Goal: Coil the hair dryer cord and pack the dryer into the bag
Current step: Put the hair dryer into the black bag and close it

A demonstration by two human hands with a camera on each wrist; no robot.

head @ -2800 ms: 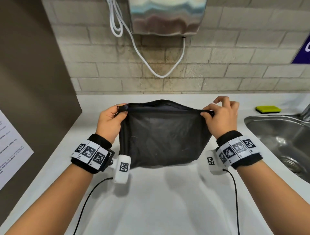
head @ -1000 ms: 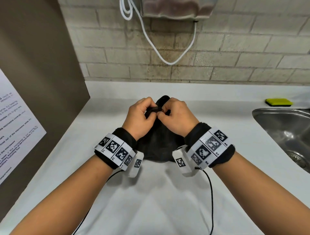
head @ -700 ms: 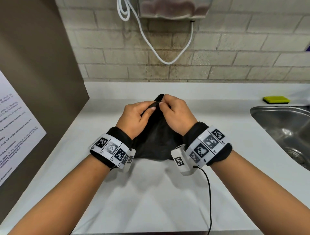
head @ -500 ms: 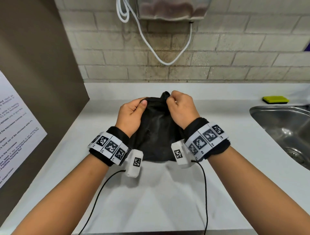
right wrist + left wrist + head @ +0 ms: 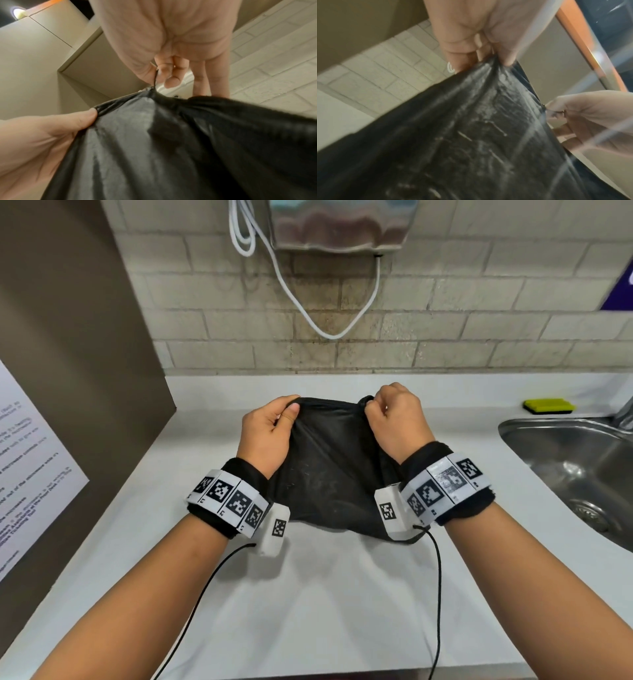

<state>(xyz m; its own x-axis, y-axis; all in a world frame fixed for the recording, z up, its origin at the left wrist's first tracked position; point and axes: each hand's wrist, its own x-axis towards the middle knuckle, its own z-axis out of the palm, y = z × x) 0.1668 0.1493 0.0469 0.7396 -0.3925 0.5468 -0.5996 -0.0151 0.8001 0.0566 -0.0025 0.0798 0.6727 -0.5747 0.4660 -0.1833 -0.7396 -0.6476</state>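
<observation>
A black fabric bag [image 5: 329, 470] hangs between my hands over the white counter [image 5: 308, 594]. My left hand [image 5: 270, 429] grips the left part of its top edge, thumb over the fabric [image 5: 503, 65]. My right hand [image 5: 394, 419] pinches a thin black pull [image 5: 155, 77] at the bag's top seam. The bag [image 5: 171, 148] fills the lower part of both wrist views, its fabric [image 5: 471, 135] creased and stretched. Its top edge is pulled taut between the hands. No hair dryer or dryer cord shows in any view.
A steel sink [image 5: 579, 467] lies at the right, a yellow sponge [image 5: 548, 405] behind it. A metal wall unit [image 5: 339, 224] with a white looped cable [image 5: 308, 313] hangs on the brick wall. A brown panel [image 5: 68, 354] with a paper notice stands at the left.
The hands, bunched together at the bag's top a second ago, have moved apart. The bag's top edge has spread wider and risen a little.
</observation>
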